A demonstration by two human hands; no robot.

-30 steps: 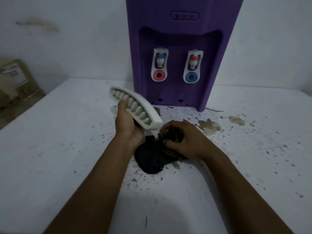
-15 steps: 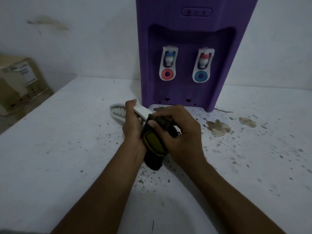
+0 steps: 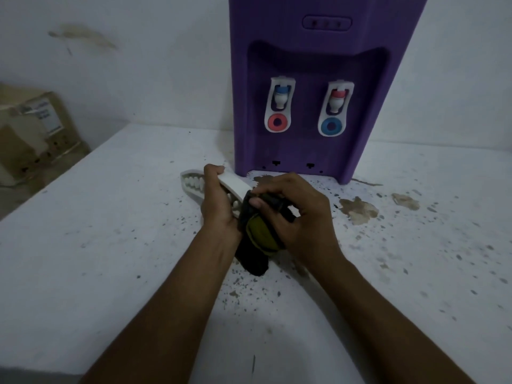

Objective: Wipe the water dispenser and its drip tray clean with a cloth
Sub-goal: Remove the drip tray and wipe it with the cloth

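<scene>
Pressing cloth [image 3: 259, 231] in right grip [image 3: 299, 214] against drip tray [image 3: 234, 185], left grip [image 3: 216, 206].

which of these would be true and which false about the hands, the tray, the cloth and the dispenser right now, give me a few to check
1. The left hand grips the white slotted plastic drip tray. True.
2. The right hand holds the dark cloth with a yellow-green patch against the tray. True.
3. The tray sits fitted in the purple plastic water dispenser. False: it is out, in the left hand.
4. The brown cardboard box stands on the white speckled table. False: it is beyond the table's left edge.
</scene>
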